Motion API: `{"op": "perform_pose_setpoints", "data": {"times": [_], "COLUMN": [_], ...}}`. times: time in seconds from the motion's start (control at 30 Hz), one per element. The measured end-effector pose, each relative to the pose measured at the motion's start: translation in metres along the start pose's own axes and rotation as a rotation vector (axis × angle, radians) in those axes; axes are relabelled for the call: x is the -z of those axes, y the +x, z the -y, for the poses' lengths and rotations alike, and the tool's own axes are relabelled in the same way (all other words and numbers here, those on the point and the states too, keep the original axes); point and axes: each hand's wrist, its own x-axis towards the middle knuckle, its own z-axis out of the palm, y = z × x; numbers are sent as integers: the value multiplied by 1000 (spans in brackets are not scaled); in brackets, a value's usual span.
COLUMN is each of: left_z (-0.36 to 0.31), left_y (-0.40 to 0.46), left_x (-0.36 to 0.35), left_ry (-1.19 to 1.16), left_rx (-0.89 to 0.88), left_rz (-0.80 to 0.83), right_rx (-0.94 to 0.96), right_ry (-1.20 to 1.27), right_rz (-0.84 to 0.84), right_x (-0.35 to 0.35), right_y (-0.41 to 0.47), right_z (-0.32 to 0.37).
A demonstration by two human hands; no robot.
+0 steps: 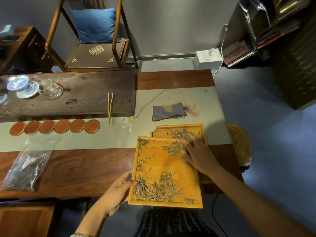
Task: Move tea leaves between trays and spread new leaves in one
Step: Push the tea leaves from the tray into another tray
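Item, on table point(85, 168): bagged leaves point(27, 168), untouched. Left hand point(118, 194) grips near tray point(166, 205), its far edge overlapping far tray point(201, 129). Right hand point(196, 153), fingers extended, sweeps tea leaves point(174, 147) onward. Step: transfer underway; next likely clearing the near-edge remnants.

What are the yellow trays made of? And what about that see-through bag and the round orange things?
The near tray and the far tray look like pale wood or bamboo, smooth and honey-coloured with faint grain. The bag looks like thin clear plastic: it shines, crinkles, and dark leaves show through. The coasters seem reddish wood with a lighter, maybe metal, rim; that is hard to tell.
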Motion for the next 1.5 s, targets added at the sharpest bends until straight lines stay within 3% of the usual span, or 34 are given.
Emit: {"op": "perform_pose_setpoints", "data": {"times": [0.47,0.7,0.8,0.9,1.37,1.5], "left_z": [-1,-5,-5,-4,2,1], "left_y": [1,3,3,2,5,2], "left_x": [4,-1,-3,-1,0,3], "left_ry": [-4,-34,-58,-106,-80,-60], "left_rx": [0,-21,-48,-42,-14,-3], "left_rz": [5,8,24,44,35,26], "right_rx": [-111,193,431,511,337,234], "right_ry": [53,338,187,165,42,5], "right_rz": [-167,-69,11,89,-260,-230], "right_x": [13,2,-11,-11,-23,-20], "right_y": [14,-30,-39,-38,-2,15], "right_z": [-12,95,130,138,106,89]}}
